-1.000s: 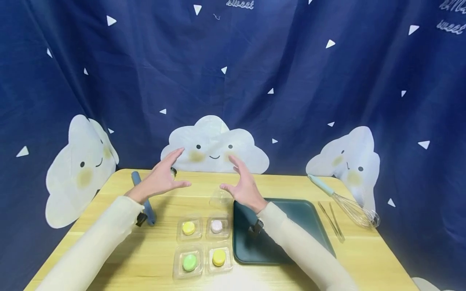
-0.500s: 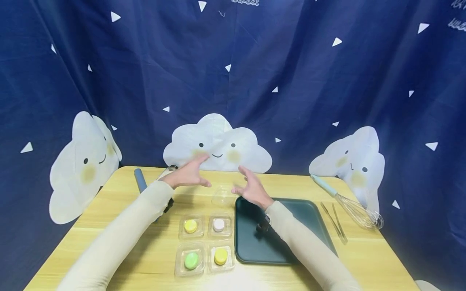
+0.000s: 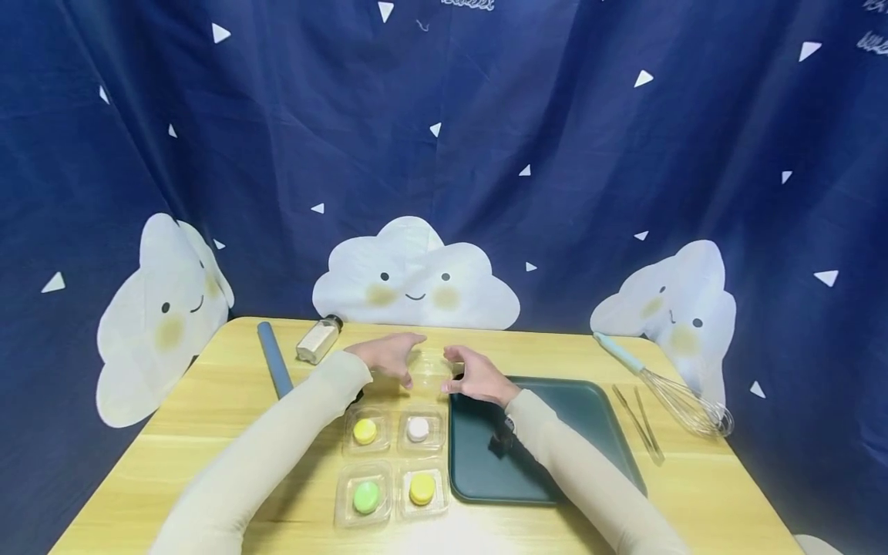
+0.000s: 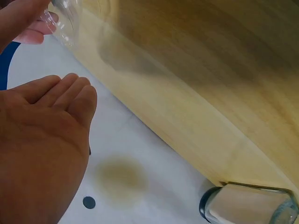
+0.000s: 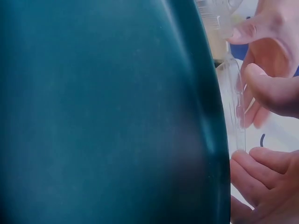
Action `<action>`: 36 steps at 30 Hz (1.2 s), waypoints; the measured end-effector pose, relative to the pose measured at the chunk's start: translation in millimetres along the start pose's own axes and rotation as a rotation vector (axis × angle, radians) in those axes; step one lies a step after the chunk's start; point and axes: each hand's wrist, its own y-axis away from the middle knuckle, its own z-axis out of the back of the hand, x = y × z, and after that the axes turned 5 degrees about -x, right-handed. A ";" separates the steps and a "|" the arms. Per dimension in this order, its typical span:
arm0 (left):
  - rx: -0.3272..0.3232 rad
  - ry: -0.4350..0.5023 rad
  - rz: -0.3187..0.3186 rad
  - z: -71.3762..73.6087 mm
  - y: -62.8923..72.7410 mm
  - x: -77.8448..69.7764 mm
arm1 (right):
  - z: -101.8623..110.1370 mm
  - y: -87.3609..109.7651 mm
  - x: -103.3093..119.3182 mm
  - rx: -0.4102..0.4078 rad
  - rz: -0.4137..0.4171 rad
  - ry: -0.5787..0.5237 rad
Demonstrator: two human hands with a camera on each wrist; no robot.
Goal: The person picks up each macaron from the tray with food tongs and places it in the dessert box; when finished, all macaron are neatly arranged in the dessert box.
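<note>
In the head view, a clear plastic lid or box (image 3: 430, 373) lies on the table between my two hands. My left hand (image 3: 392, 358) is at its left side, thumb spread from straight fingers. My right hand (image 3: 479, 378) reaches in from the right, over the corner of the dark tray (image 3: 541, 439), its fingers spread too. The right wrist view shows fingertips right at the edge of the clear plastic (image 5: 239, 116). Nearer me stand several small clear boxes, with a yellow macaron (image 3: 364, 432), a pale one (image 3: 418, 429), a green one (image 3: 366, 497) and another yellow one (image 3: 422, 489).
At the left lies a blue-grey rod (image 3: 274, 359), beside a glass jar with a black cap (image 3: 319, 341). Metal tongs (image 3: 638, 425) and a whisk (image 3: 666, 389) lie right of the tray. A dark blue curtain (image 3: 472, 154) hangs behind the table.
My left hand has moved right and down to the clear plastic, uncovering the jar. My right hand has lowered slightly, and the gap between the hands has narrowed.
</note>
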 end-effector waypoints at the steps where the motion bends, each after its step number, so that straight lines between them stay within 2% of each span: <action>1: 0.007 -0.002 -0.002 0.0 -0.8 -1.9 | -0.1 -0.1 -0.1 0.005 0.002 0.000; 7: 0.042 0.014 -0.001 0.7 -2.1 -9.0 | 0.2 0.5 1.2 0.028 0.008 0.012; 16: 0.048 0.031 -0.002 -6.6 -3.6 -10.1 | 0.0 2.5 1.5 0.031 0.021 0.017; 24: -0.011 0.002 0.020 -12.6 -4.0 -9.9 | -0.6 3.0 3.1 0.034 0.035 0.027; 31: -0.026 -0.026 0.031 -11.7 -4.3 -12.0 | -1.7 2.5 4.6 0.009 0.030 0.004; 36: -0.040 -0.025 0.015 -8.8 -2.9 -14.9 | -1.2 2.4 5.7 -0.032 0.029 -0.009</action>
